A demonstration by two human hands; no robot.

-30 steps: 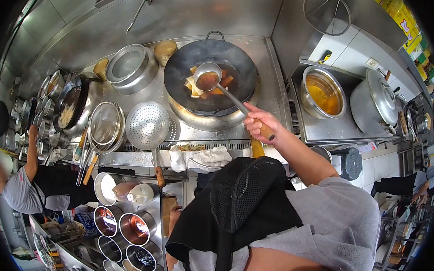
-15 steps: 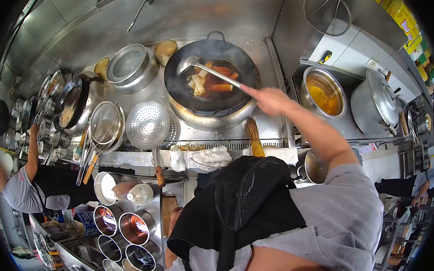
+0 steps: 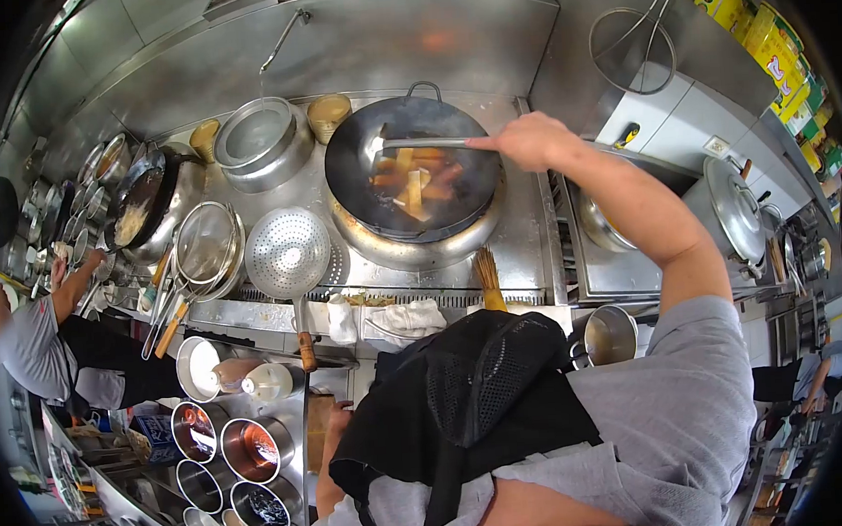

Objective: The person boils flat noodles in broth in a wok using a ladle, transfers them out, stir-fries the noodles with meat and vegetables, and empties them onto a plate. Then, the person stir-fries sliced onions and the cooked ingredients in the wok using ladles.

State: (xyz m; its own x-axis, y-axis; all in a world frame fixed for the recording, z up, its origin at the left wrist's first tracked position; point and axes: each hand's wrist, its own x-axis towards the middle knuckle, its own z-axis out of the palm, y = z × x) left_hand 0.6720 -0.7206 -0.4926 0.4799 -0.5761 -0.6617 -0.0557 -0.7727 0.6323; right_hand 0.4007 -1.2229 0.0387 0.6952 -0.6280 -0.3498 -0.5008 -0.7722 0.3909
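My right hand (image 3: 533, 142) is wrapped round the handle of a ladle (image 3: 433, 143), whose bowl rests at the left inner side of a black wok (image 3: 349, 195). Pale and browned rectangular pieces (image 3: 415, 192) lie in dark liquid in the wok, with some steam above. My left hand (image 3: 338, 419) hangs low beside a brown board at the counter's edge; its fingers are mostly hidden by my body.
A perforated skimmer (image 3: 288, 252) and mesh strainers (image 3: 206, 242) lie left of the wok. A brush (image 3: 487, 276) stands in front. Sauce pots (image 3: 256, 449) fill the lower left. A co-worker (image 3: 35, 335) works at far left; a lidded pot (image 3: 734, 207) stands right.
My right hand has moved up and right, and the ladle has shifted from the middle of the wok to its left side. The pieces have moved about. The view has tilted slightly.
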